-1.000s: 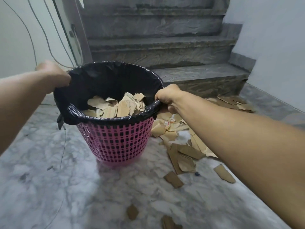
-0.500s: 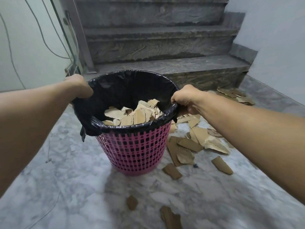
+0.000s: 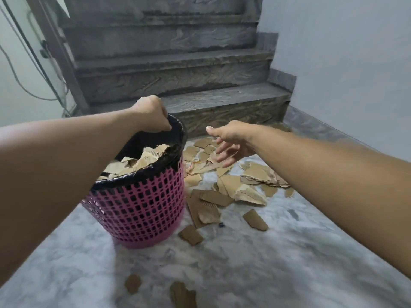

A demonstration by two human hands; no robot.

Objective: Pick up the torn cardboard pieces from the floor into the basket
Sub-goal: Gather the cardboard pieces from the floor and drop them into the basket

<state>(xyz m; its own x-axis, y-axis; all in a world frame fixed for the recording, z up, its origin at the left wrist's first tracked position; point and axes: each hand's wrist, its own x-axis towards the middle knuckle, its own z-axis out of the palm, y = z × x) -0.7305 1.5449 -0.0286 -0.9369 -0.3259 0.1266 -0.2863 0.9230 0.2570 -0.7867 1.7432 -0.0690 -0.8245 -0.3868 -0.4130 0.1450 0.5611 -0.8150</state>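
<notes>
Head view. The left hand (image 3: 151, 113) grips the far rim of the pink basket (image 3: 142, 210), fingers curled over the edge of the black liner bag (image 3: 175, 138). The basket stands directly below the left forearm, on the marble floor (image 3: 289, 252). It holds torn cardboard pieces (image 3: 142, 158) heaped up to about rim level.

The right hand (image 3: 231, 141) is released and holds nothing: fingers extended and spread, thumb raised, palm turned down. It hovers to the right of the basket rim, apart from it.

Loose cardboard pieces (image 3: 233, 190) lie scattered on the floor beneath and nearer than the right hand, just beside the basket's right wall. Two more scraps (image 3: 133, 283) lie near the bottom edge, well below both hands.

Stone stairs (image 3: 178, 90) rise beyond both hands. Cables (image 3: 26, 85) hang on the wall left of the left hand.

No brand, label or legible writing can be made out on the basket, bag or cardboard.
</notes>
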